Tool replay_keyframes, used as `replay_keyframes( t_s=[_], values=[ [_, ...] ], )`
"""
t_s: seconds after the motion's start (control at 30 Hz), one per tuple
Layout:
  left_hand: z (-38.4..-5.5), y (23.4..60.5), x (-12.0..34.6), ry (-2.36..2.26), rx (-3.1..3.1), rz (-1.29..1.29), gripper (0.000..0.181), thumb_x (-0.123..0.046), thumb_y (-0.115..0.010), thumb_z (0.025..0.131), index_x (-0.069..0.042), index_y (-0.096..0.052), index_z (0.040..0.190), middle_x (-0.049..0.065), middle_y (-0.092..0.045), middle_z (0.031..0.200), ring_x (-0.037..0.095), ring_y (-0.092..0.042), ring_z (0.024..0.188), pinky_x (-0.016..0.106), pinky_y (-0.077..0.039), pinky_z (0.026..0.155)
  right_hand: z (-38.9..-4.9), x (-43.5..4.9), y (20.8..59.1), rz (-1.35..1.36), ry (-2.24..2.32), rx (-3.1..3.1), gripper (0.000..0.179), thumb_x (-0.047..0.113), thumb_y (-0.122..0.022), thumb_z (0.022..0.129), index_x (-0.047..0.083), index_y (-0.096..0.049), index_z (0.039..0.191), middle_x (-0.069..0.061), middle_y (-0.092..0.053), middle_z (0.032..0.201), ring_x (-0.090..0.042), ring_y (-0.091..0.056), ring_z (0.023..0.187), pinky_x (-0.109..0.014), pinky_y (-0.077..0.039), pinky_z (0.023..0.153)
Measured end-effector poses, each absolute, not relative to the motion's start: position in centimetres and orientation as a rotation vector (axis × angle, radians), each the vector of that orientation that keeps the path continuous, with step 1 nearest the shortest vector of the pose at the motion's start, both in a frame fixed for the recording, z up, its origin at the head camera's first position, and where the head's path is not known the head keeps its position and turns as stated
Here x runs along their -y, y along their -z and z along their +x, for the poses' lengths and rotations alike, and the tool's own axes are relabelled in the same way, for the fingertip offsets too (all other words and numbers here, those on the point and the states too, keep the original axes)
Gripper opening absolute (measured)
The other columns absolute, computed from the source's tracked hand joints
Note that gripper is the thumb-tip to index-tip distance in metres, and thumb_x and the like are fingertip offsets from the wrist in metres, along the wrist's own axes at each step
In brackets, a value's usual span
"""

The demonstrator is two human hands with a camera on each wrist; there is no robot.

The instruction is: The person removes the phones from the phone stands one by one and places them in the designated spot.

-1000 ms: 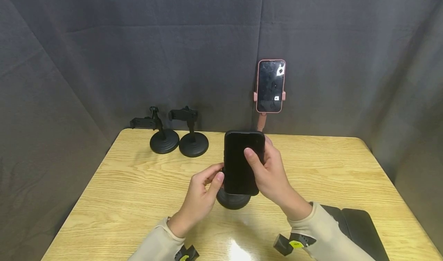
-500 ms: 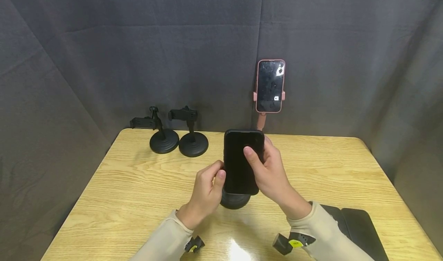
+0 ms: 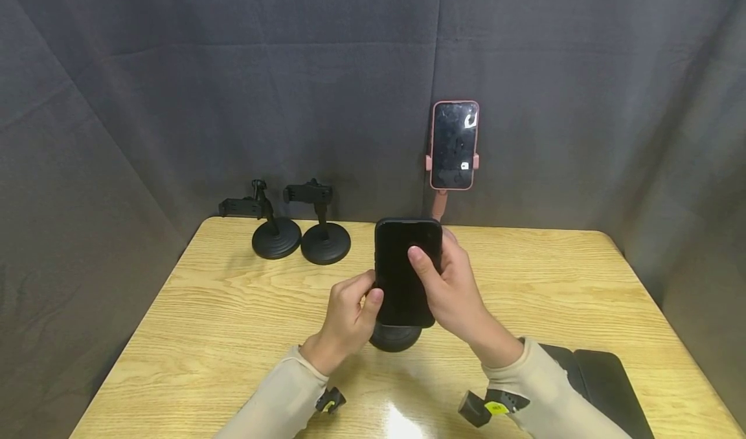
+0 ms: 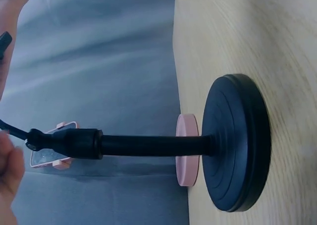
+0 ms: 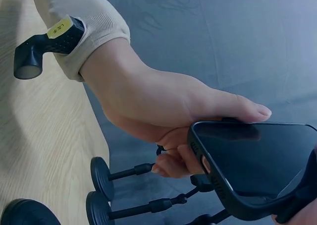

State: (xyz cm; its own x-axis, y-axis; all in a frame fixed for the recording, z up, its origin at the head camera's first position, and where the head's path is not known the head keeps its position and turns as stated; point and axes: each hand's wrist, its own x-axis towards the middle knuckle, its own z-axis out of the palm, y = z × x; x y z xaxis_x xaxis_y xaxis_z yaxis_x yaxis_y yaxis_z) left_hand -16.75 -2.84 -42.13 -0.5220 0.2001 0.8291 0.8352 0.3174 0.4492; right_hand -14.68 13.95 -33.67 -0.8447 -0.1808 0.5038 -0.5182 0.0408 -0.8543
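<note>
A black-cased smartphone point(image 3: 402, 277) stands upright in front of a black phone stand, screen toward me. My right hand point(image 3: 457, 290) grips its right side, thumb lying on the screen and fingers behind. My left hand point(image 3: 348, 313) is at the phone's left edge with curled fingers, pinching the stand's clamp point(image 5: 302, 193), which reaches over the phone's edge in the right wrist view. Below the phone shows the stand's round base point(image 3: 395, 338); its straight pole point(image 4: 153, 145) rises from there in the left wrist view. The phone hides most of the stand's head.
Two more black phone stands point(image 3: 325, 241) stand at the table's back left. Behind the phone, a pink stand point(image 4: 186, 175) holds a pink-cased phone point(image 3: 454, 144). A black folded case point(image 3: 609, 381) lies by my right forearm. Grey cloth point(image 3: 326, 89) hangs around the wooden table point(image 3: 204, 335).
My left hand has moved right and slightly up, closing its fingers by the phone's left edge. The right hand and phone have shifted only a little left.
</note>
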Motion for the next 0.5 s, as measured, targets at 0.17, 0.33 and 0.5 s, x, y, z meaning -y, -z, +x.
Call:
replay_keyframes(
  t_s=[0.17, 0.33, 0.5],
  values=[
    [-16.90, 42.22, 2.51, 1.198, 1.853, -0.888, 0.062, -0.048, -0.028, 0.110, -0.003, -0.063, 0.084, 0.005, -0.063, 0.068, 0.012, -0.054, 0.058, 0.022, -0.048, 0.054, -14.79, -13.77, 33.67, 0.704, -1.859, 2.052, 0.024, 0.006, -0.057, 0.103, -0.007, -0.060, 0.122, 0.007, -0.059, 0.112, -0.014, -0.056, 0.114, -0.027, -0.062, 0.076],
    [-17.08, 42.12, 2.20, 1.170, 1.803, -0.909, 0.059, -0.043, -0.027, 0.111, -0.003, -0.060, 0.083, 0.005, -0.060, 0.066, 0.013, -0.053, 0.056, 0.023, -0.049, 0.053, -14.88, -13.80, 33.77, 0.707, -1.876, 2.040, 0.024, 0.007, -0.056, 0.103, -0.007, -0.059, 0.122, 0.006, -0.061, 0.111, -0.011, -0.064, 0.103, -0.029, -0.063, 0.074],
    [-17.20, 42.03, 1.91, 1.156, 1.762, -0.909, 0.057, -0.040, -0.028, 0.112, -0.005, -0.057, 0.077, 0.003, -0.054, 0.059, 0.009, -0.046, 0.051, 0.019, -0.042, 0.046, -14.80, -14.00, 33.88, 0.696, -1.865, 2.032, 0.025, 0.008, -0.057, 0.103, -0.008, -0.059, 0.122, 0.009, -0.061, 0.111, -0.008, -0.064, 0.104, -0.029, -0.063, 0.074]
  ],
)
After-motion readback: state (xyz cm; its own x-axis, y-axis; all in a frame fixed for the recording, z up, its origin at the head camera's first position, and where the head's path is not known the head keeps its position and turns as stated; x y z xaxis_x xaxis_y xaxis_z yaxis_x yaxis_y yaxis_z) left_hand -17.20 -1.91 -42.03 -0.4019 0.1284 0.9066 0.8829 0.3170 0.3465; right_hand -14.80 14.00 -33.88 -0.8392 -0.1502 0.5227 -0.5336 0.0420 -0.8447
